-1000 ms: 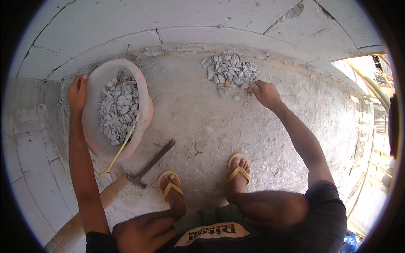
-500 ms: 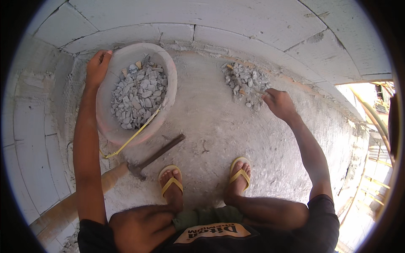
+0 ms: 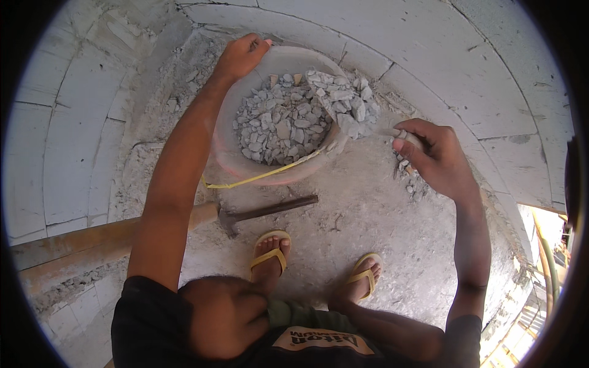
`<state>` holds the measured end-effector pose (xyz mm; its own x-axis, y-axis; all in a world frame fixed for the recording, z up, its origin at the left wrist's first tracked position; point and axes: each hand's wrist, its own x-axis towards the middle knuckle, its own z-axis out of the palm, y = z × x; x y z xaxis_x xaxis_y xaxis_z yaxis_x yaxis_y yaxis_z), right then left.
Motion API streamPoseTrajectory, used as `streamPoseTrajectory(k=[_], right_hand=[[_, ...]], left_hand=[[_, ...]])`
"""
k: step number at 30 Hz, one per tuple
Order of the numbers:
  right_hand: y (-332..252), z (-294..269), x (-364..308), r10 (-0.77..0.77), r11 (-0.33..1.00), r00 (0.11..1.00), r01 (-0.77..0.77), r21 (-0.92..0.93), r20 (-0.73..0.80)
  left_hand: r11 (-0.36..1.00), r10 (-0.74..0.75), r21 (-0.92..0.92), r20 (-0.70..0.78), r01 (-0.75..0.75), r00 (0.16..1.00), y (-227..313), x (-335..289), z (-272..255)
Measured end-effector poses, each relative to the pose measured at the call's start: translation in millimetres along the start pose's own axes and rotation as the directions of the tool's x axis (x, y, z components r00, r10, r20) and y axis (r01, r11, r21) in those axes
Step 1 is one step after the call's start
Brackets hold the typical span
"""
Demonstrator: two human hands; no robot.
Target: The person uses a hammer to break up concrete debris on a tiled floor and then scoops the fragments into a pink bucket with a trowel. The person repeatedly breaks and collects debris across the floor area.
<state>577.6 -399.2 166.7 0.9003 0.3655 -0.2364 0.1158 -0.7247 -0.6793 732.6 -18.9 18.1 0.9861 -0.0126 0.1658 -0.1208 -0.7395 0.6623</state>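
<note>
Our left hand (image 3: 243, 60) is resting straight-armed at the eleven-o'clock rim of the basin (image 3: 292, 56), fingers curled, grip unclear. The basin is sitting near twelve o'clock; our right hand (image 3: 440, 158) is gripping a trowel (image 3: 415, 140), holding heaped stones (image 3: 350, 103) over the three-o'clock rim.

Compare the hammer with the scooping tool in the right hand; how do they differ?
The hammer lies on the floor; the scooping tool is held in the right hand. The hammer carries nothing; the scooping tool is heaped with grey rubble. The hammer's handle is dark; the scooping tool's looks pale. Both are handled tools.
</note>
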Motion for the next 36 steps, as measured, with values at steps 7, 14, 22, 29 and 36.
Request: streamPoseTrajectory(k=[7, 14, 22, 29, 36], right_hand=[[27, 66, 46, 0.099, 0.583, 0.872, -0.441, 0.682, 0.479], [76, -17, -13, 0.127, 0.705, 0.987, -0.156, 0.691, 0.094], [225, 62, -113, 0.378, 0.912, 0.904, -0.401, 0.087, 0.200], [280, 85, -114, 0.255, 0.966, 0.967, -0.256, -0.042, -0.021], [291, 50, -64, 0.273, 0.945, 0.953, -0.291, -0.147, -0.128]], left_hand=[[1.000, 0.010, -0.006, -0.020, -0.010, 1.000, 3, 2, 10], [0.994, 0.092, -0.057, -0.055, -0.095, 0.994, -9, 10, 10], [0.999, 0.035, -0.018, -0.003, -0.035, 0.999, -8, 14, 20], [0.997, 0.062, 0.040, -0.032, -0.061, 0.998, -10, 16, 11], [1.000, 0.021, 0.018, 0.040, -0.022, 0.999, -13, 16, 6]])
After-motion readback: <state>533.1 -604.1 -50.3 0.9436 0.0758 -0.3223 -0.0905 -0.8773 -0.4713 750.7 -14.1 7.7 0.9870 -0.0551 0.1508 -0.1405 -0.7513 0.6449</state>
